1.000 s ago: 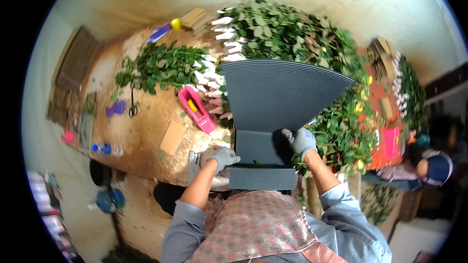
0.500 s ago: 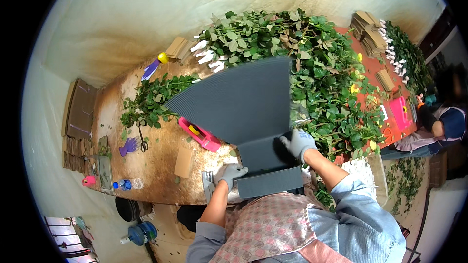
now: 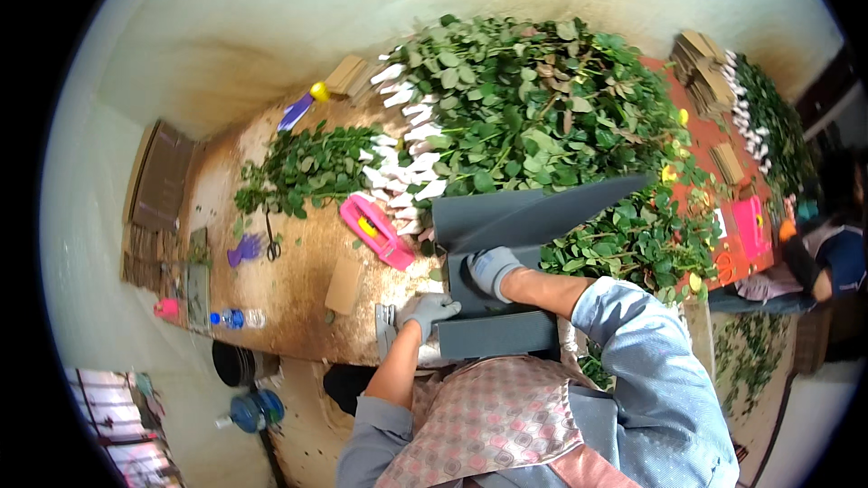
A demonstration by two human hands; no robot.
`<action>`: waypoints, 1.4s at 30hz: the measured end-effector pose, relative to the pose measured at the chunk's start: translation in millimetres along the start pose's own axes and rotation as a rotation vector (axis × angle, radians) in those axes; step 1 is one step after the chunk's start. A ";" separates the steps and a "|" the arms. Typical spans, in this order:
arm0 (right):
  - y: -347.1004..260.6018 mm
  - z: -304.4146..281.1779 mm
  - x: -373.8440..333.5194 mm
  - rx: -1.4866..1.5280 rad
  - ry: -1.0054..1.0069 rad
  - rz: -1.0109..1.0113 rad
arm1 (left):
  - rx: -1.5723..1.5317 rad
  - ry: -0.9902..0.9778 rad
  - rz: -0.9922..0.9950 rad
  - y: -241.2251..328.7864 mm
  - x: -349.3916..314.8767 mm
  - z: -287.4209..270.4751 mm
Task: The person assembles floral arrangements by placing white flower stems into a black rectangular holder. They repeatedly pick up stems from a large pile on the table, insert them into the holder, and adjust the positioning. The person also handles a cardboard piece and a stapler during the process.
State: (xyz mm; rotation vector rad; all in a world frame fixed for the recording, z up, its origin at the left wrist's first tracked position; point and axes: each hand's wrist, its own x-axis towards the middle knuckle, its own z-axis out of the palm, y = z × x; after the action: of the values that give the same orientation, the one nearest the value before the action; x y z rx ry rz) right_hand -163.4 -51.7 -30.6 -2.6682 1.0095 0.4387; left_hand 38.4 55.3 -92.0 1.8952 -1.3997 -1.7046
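In front of me stands a folded dark grey ribbed sheet (image 3: 542, 217), its far panel bent over toward the right. A narrow flap (image 3: 496, 335) of it stands up nearest my body. My gloved left hand (image 3: 431, 312) is closed at the sheet's left edge beside that flap. My gloved right hand (image 3: 493, 273) presses down inside the fold, palm toward the sheet; its fingertips are partly hidden. Just beyond lie heaps of leafy green stems (image 3: 533, 108) with white-wrapped ends (image 3: 416, 163). A pink tape dispenser (image 3: 378, 231) with a yellow core sits left of the sheet.
On the worn table lie a cardboard piece (image 3: 344, 285), black scissors (image 3: 272, 239), a purple glove (image 3: 244, 250) and a plastic bottle (image 3: 237, 318). Cardboard stacks (image 3: 165, 176) lean at the left wall. At right is a red table (image 3: 710, 140); a person (image 3: 836, 258) works beside it.
My right hand has moved left from the sheet's right edge into its fold. The sheet's far panel has folded down and swung right, uncovering the white-wrapped ends. My left hand stays at the edge.
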 end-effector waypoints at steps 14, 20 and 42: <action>-3.1 33.5 -9.6 -0.122 0.329 0.007 | 0.293 -0.003 -0.031 80.8 -35.6 -27.3; -11.2 30.7 -5.9 -0.094 0.294 0.041 | 0.940 -0.299 0.344 165.9 -79.3 11.4; -21.1 85.4 2.1 0.323 0.533 0.050 | 0.957 0.303 0.952 202.2 -45.8 -4.7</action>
State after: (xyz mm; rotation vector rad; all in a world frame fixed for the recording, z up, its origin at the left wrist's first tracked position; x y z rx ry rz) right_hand -163.7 -8.8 -107.4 -2.5071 1.1631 -0.4224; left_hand -49.0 -16.3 81.8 1.2276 -2.5993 -0.2787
